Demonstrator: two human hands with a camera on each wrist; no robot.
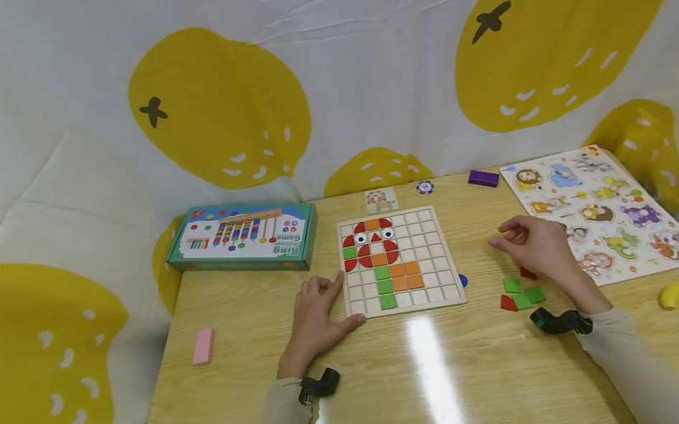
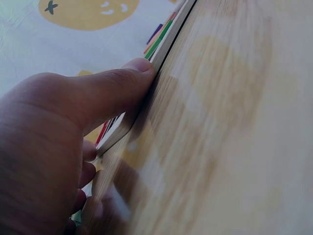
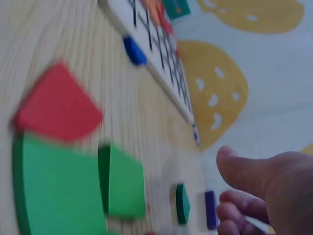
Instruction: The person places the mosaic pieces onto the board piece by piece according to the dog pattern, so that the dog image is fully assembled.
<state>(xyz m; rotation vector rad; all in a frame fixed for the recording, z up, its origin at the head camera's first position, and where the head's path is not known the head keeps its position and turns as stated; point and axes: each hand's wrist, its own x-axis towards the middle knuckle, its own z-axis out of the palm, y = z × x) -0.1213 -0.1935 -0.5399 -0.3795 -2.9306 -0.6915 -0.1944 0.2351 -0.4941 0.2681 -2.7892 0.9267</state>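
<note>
A wooden grid board (image 1: 440, 266) lies in the middle of the table, with red, orange and green pieces set in its upper left and lower middle. My left hand (image 1: 318, 320) rests at its near left corner, the straight thumb (image 2: 115, 88) against the front edge and the fingers by the left edge. To the right of the board, my right hand (image 1: 536, 246) hovers with loosely bent fingers; nothing shows between thumb and fingertips. Below that hand lie loose green tiles (image 1: 522, 301) and a red piece (image 1: 508, 303). Another red piece (image 1: 527, 273) is partly hidden by the hand.
A ring game box (image 1: 242, 239) stands back left, a pink block (image 1: 203, 346) nearer. Behind the board are a picture card (image 1: 381, 199), a chip (image 1: 425, 187) and a purple block (image 1: 483, 179). An animal puzzle board (image 1: 607, 214) and toy banana (image 1: 677, 293) lie right. A blue disc (image 1: 463, 280) touches the board's side.
</note>
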